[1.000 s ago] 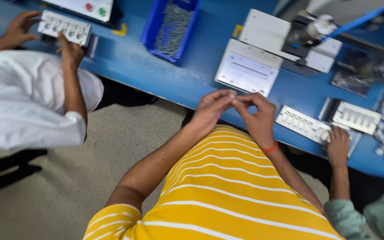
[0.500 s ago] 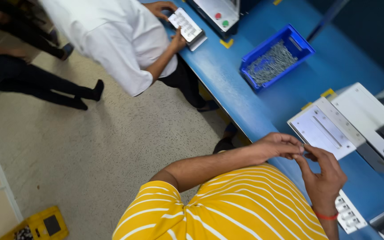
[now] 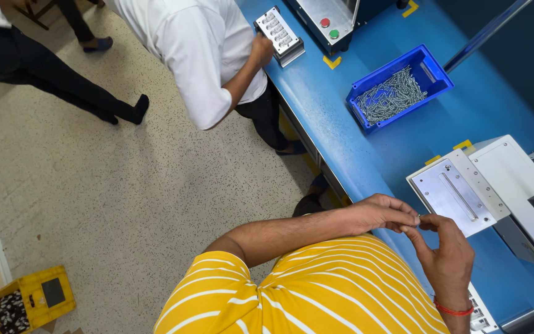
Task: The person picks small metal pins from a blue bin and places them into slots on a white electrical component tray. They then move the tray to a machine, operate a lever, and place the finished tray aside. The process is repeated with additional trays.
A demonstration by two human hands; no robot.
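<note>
While our left hand (image 3: 375, 214) and right hand (image 3: 446, 256) pinch a tiny metal part (image 3: 418, 218) between fingertips above the counter (image 3: 353, 133) edge, we judge a loosened grip could drop it to the floor (image 3: 125, 198).

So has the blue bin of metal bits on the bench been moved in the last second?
Cannot tell: the blue bin keeps its place beside the yellow corner mark; only the camera has turned.

Tiny part pinched betw. left hand (image 3: 378, 213) & right hand (image 3: 446, 256) was too small to tell. Fixture tray (image 3: 480, 315) near right was cut off by bottom edge.
</note>
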